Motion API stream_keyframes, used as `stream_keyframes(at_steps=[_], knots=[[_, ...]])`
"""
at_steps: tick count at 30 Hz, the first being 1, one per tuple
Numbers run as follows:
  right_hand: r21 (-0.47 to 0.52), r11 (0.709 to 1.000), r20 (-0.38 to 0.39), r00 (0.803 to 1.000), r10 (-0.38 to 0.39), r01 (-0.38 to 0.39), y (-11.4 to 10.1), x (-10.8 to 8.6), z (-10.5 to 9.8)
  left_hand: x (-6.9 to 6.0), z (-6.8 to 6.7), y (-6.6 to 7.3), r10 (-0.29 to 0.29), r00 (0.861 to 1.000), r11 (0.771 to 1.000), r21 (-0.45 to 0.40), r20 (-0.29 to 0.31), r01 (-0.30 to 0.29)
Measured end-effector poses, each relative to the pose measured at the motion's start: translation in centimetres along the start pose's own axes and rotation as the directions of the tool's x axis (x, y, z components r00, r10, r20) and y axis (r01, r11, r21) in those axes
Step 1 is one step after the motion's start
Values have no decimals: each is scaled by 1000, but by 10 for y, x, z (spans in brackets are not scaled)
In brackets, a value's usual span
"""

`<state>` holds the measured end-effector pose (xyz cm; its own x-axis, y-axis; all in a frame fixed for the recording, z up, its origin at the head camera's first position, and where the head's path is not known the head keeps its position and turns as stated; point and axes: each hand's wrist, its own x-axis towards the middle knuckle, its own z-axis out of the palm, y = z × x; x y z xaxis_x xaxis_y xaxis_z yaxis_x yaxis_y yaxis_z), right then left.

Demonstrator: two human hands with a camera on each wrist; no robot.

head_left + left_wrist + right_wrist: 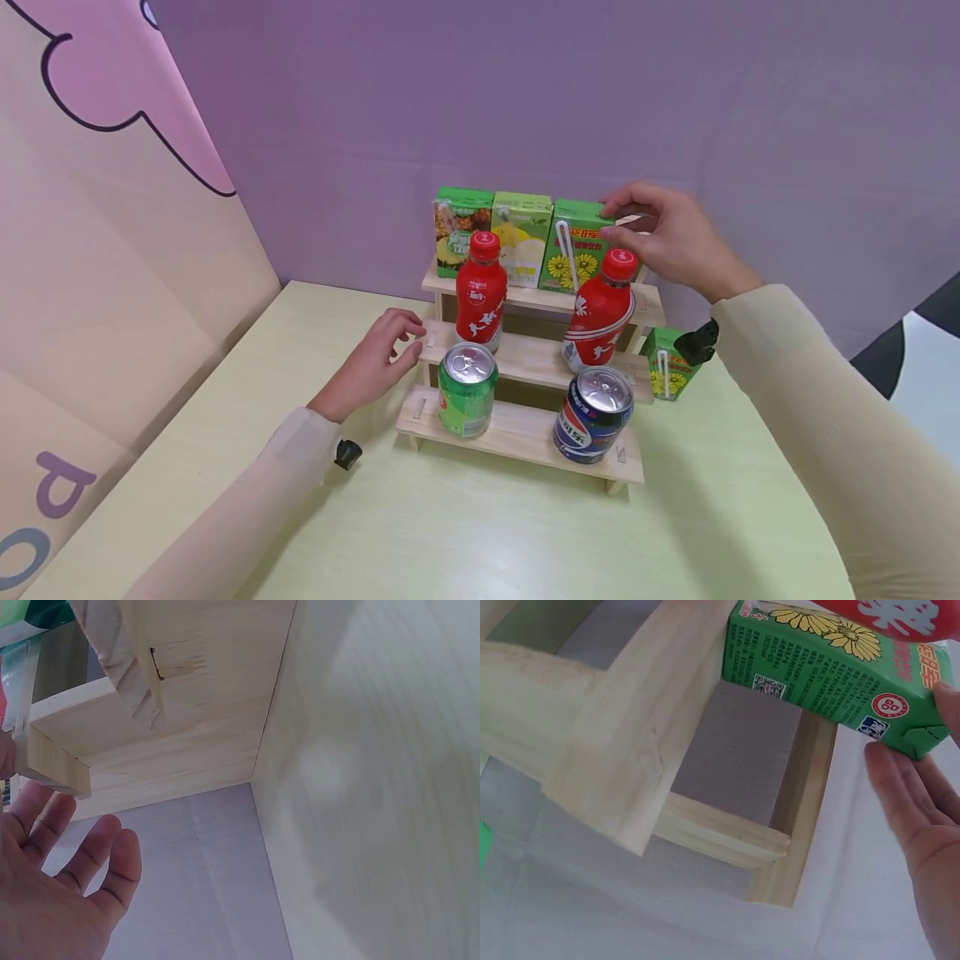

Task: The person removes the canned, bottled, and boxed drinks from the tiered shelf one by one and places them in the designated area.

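Note:
On the top tier of the wooden shelf [517, 429], my right hand [675, 237] pinches the upper right corner of a green chrysanthemum drink box [581, 242], the rightmost of three. In the right wrist view thumb and fingers lie around the end of that box [832, 671]. My left hand [375, 362] is at the left end of the middle tier; in the left wrist view its fingers [82, 855] are spread at the tier's end, gripping nothing visible. Two red bottles [482, 300] [600, 321] stand on the middle tier, the right one tilted in view.
A green can [468, 392] and a blue can [592, 417] stand on the lowest tier. Two more boxes, pineapple [459, 242] and pale yellow-green [521, 242], share the top tier. Another green box [667, 367] stands on the table [480, 542] right of the shelf. A purple backdrop [525, 100] rises behind.

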<state>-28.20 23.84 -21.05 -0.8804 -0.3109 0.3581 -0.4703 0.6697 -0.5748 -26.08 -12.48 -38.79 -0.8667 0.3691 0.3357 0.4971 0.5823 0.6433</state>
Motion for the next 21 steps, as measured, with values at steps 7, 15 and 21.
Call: stream_keyframes(at_steps=[7,15,21], knots=[[42,999,-51,999,-18,20,5,-2,2,0,3,-4,12,1000,1000,-1,-11,-12],[73,997,-160,987,-25,37,9,-13,-5,1,3,-3,17,1000,1000,-8,-9,-18],[130,986,-260,964,-64,101,14,-23,-24,1,2,-3,28,1000,1000,-7,-11,-28]])
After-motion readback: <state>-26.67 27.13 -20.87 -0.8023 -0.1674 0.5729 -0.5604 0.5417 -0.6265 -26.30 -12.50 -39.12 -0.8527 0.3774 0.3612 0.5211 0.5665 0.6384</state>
